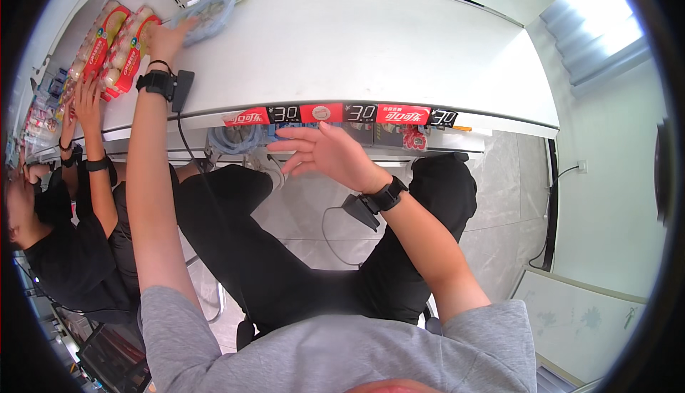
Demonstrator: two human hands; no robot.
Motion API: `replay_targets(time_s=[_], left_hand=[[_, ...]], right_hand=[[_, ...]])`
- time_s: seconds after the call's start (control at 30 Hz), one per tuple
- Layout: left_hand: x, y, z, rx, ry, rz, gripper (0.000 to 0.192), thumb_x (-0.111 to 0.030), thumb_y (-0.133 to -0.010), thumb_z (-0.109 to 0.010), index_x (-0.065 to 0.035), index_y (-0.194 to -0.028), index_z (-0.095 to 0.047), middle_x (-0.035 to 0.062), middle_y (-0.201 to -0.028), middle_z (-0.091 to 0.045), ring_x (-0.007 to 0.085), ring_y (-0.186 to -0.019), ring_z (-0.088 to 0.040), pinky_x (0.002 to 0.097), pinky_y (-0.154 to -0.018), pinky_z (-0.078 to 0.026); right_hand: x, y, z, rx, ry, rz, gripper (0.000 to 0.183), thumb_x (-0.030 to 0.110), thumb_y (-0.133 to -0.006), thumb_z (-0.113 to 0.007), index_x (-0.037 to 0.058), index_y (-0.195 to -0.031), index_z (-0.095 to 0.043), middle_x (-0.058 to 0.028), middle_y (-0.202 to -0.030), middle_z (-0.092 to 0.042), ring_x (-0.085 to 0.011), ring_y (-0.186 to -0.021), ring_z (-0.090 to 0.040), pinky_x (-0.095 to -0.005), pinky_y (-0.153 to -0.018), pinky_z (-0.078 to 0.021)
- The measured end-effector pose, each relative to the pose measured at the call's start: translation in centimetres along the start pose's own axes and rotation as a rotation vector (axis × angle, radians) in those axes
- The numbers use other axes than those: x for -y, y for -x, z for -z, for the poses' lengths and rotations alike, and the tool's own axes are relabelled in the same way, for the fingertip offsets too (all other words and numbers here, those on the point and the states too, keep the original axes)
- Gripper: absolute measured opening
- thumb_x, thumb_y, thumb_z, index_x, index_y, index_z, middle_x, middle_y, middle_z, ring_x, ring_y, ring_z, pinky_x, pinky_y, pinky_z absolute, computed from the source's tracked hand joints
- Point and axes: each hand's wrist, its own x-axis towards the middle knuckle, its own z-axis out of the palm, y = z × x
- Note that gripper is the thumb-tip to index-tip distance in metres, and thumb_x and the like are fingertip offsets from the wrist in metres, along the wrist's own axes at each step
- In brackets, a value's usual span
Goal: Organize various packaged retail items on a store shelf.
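Observation:
My left hand (167, 39) reaches over the white shelf (342, 45) to its far left part. It sits at the right side of a red-wrapped multipack of small bottles (131, 53), beside a pale blue see-through plastic item (210, 15). Blur hides whether its fingers grip either one. A second red-wrapped multipack (99, 39) lies to the left of the first. My right hand (337, 157) hovers near the shelf's front edge, palm showing, fingers spread and holding nothing. Black wrist straps with small wired devices are on both my wrists.
A co-worker's hand (87, 96) touches the multipacks' near end. Red and black price strips (321, 113) line the shelf front. Below are a pale blue ring-shaped item (235, 138) and a red-and-white package (415, 138). A whiteboard (578, 312) leans at lower right.

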Motion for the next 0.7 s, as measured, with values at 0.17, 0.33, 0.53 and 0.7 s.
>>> replay_targets(time_s=[0.17, 0.33, 0.53, 0.7], left_hand=[[-4.1, 4.2, -1.2, 0.235, -0.454, -0.181, 0.124, -0.088, -0.064, -0.061, -0.0037, -0.151, -0.035, 0.0370, -0.153, -0.026, 0.0506, -0.142, -0.027, 0.0591, -0.114, -0.027], [-5.6, 4.4, -2.3, 0.265, -0.590, -0.120, 0.125, -0.089, -0.064, -0.060, -0.0032, -0.151, -0.033, 0.0372, -0.154, -0.022, 0.0559, -0.143, -0.018, 0.0617, -0.114, -0.023], [-3.3, 3.2, -1.6, 0.169, -0.481, -0.191, 0.118, -0.085, -0.064, -0.066, -0.0068, -0.148, -0.041, 0.0308, -0.157, -0.023, 0.0531, -0.145, -0.016, 0.0635, -0.114, -0.020], [-7.3, 15.2, 0.2, -0.335, -0.237, -0.407, 0.063, -0.054, -0.081, -0.071, -0.0082, -0.122, -0.059, 0.0192, -0.133, -0.051, 0.0389, -0.130, -0.038, 0.0534, -0.103, -0.033]], right_hand=[[-0.2, -0.1, 0.0, -0.011, -0.002, 0.008, 0.075, 0.057, -0.102, -0.030, -0.0002, -0.148, -0.039, -0.0193, -0.145, -0.050, -0.0261, -0.108, -0.062, -0.0402, -0.102, -0.0435], [-0.4, -0.1, 0.2, -0.002, 0.022, 0.023, 0.072, 0.055, -0.103, -0.029, -0.0003, -0.148, -0.038, -0.0191, -0.144, -0.050, -0.0255, -0.108, -0.061, -0.0398, -0.102, -0.0436], [-0.4, 0.1, -0.2, -0.004, 0.066, 0.032, 0.070, 0.053, -0.103, -0.030, 0.0005, -0.147, -0.040, -0.0189, -0.144, -0.051, -0.0250, -0.110, -0.061, -0.0393, -0.101, -0.0443], [-0.3, 0.5, 0.1, -0.017, 0.086, 0.043, 0.067, 0.051, -0.103, -0.032, 0.0014, -0.147, -0.041, -0.0185, -0.142, -0.052, -0.0248, -0.110, -0.061, -0.0390, -0.101, -0.0443]])
